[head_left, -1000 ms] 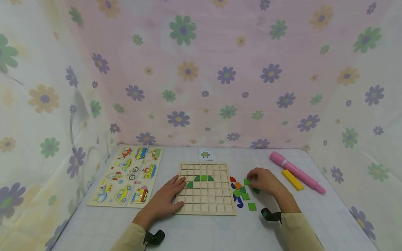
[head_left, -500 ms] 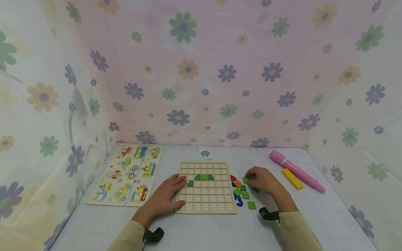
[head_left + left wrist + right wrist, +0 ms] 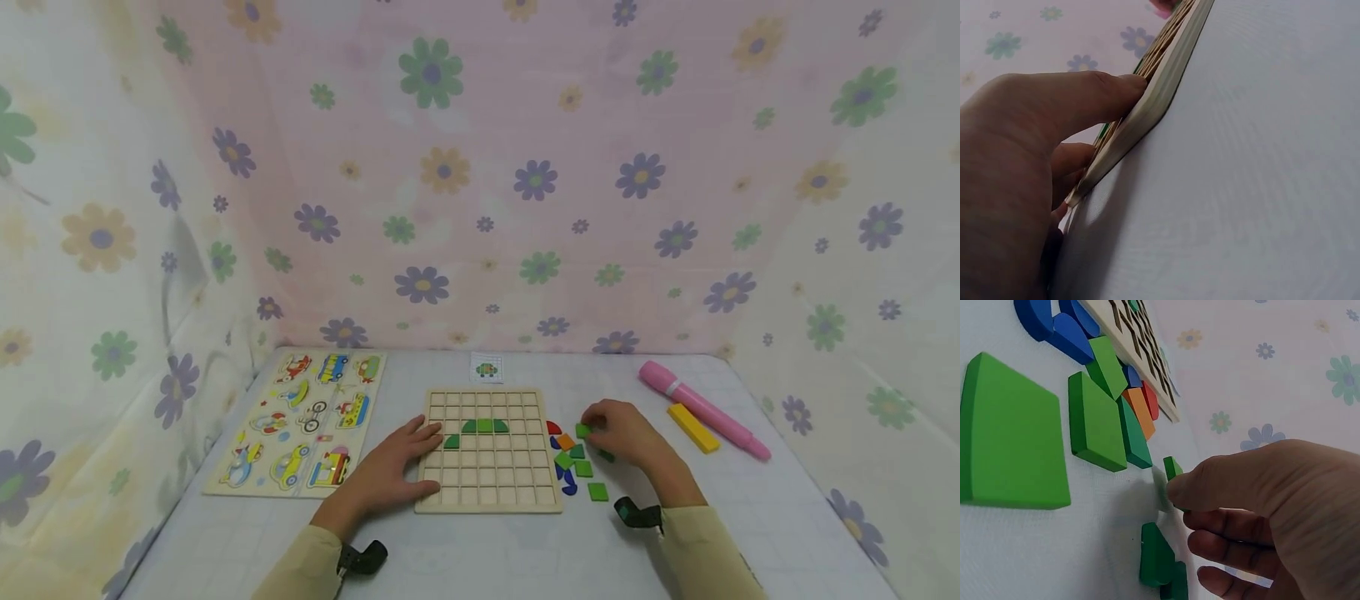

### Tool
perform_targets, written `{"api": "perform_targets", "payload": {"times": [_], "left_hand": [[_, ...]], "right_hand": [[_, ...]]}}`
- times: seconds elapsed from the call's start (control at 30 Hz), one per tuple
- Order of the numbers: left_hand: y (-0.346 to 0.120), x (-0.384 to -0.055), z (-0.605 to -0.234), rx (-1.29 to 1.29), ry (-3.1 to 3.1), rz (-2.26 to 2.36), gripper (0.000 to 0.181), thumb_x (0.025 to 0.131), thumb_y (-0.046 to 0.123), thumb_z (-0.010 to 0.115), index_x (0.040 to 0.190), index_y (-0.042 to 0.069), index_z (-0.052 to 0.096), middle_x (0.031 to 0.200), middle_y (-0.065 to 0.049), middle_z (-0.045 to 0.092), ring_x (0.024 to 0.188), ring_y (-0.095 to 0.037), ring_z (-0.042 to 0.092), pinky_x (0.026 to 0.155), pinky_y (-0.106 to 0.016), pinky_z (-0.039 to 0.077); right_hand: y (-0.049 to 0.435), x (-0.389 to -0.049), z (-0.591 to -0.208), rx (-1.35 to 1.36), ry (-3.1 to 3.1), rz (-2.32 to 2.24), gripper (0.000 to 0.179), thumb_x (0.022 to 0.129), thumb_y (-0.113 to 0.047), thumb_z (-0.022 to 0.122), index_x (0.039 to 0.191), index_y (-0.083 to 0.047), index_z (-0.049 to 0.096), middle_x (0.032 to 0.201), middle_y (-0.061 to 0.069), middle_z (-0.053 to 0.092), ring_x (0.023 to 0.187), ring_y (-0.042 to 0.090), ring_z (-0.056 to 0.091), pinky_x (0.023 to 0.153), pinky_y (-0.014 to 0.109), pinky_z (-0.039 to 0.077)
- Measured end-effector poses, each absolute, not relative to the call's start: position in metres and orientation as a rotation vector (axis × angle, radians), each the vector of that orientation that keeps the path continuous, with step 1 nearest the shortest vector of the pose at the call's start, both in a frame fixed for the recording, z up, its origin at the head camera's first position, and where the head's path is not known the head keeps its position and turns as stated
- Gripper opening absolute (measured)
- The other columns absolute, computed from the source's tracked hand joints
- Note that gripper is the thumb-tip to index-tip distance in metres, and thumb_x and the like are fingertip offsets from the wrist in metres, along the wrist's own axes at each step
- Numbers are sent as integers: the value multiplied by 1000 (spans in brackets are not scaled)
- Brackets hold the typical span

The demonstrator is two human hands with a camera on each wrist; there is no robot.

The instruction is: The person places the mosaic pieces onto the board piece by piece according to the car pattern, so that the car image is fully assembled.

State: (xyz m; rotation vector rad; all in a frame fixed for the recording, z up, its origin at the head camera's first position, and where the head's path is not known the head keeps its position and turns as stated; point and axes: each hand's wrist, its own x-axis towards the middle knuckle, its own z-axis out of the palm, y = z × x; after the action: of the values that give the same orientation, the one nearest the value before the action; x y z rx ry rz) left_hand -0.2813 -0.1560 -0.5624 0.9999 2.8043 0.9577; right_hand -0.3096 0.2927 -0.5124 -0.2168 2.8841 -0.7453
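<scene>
A pale wooden grid board (image 3: 487, 508) lies at the middle of the table. Along its left edge my left hand (image 3: 388, 468) rests with spread fingers; in the left wrist view the thumb (image 3: 1119, 90) presses on the rim. Several green pieces, including a square (image 3: 485, 425) between two curved ones, sit in the board's cells. To the right of the board, my right hand (image 3: 626, 432) pinches a light green square tile (image 3: 1172, 466) between thumb and fingers, which mostly cover it. Below those fingers lie dark green pieces (image 3: 1157, 555).
Loose tiles lie beside the board's right edge: green squares (image 3: 597, 492), an orange one (image 3: 565, 442), red and blue (image 3: 569, 484) curved ones. A picture card (image 3: 487, 367) lies behind the board. A vehicle puzzle (image 3: 300, 425) is left; a pink marker (image 3: 705, 408) and yellow block (image 3: 693, 427) are right.
The head view has shifted slightly. Both hands keep nearly the same places, the left on the board's edge and the right at the green tile.
</scene>
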Motion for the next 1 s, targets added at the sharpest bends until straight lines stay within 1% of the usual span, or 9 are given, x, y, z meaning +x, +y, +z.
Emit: {"api": "perform_targets", "payload": {"times": [0.2, 0.37, 0.5, 0.6, 0.73, 0.9, 1.0], "left_hand": [[-158, -279, -564, 1022, 2819, 953, 78, 95, 53, 76, 161, 14, 56, 171, 1, 42, 162, -35, 26, 124, -66, 34], [-155, -277, -567, 1091, 2859, 869, 77, 100, 53, 71, 163, 12, 53, 173, -1, 40, 162, -36, 26, 125, -63, 33], [-155, -274, -567, 1100, 2878, 803, 77, 102, 53, 67, 165, 13, 48, 175, -1, 36, 163, -33, 23, 128, -61, 30], [-154, -273, -566, 1101, 2891, 798, 77, 102, 52, 68, 165, 12, 49, 174, -1, 37, 163, -34, 24, 127, -60, 31], [-154, -272, -565, 1094, 2901, 811, 76, 101, 51, 69, 164, 11, 50, 173, -1, 39, 162, -34, 26, 127, -61, 31], [-153, -271, -564, 1075, 2889, 829, 76, 101, 53, 69, 163, 12, 51, 173, -1, 39, 162, -35, 26, 127, -62, 31], [-153, -271, -563, 1061, 2881, 828, 77, 101, 54, 68, 164, 13, 51, 173, -1, 39, 163, -35, 25, 127, -62, 30]], "right_hand": [[284, -309, -507, -215, 2913, -783, 26, 95, -16, 84, 120, -13, 79, 109, 1, 71, 102, 26, 62, 99, 53, 59], [277, -307, -501, -260, 2951, -791, 24, 95, -18, 84, 119, -15, 80, 107, -1, 70, 99, 24, 60, 93, 48, 60], [268, -305, -496, -355, 2972, -831, 22, 96, -17, 83, 117, -14, 80, 105, -3, 70, 98, 23, 61, 90, 46, 60], [261, -305, -491, -463, 2992, -847, 19, 96, -15, 83, 115, -12, 80, 103, -3, 70, 97, 22, 61, 88, 45, 60], [248, -309, -487, -545, 3008, -851, 18, 96, -14, 83, 114, -12, 81, 102, -5, 70, 96, 21, 61, 88, 45, 61], [229, -312, -482, -534, 2981, -889, 20, 96, -15, 84, 116, -14, 81, 104, -5, 71, 98, 20, 62, 91, 45, 61], [219, -312, -481, -563, 2962, -908, 21, 96, -14, 84, 117, -12, 81, 105, -4, 72, 98, 20, 62, 92, 46, 61]]}}
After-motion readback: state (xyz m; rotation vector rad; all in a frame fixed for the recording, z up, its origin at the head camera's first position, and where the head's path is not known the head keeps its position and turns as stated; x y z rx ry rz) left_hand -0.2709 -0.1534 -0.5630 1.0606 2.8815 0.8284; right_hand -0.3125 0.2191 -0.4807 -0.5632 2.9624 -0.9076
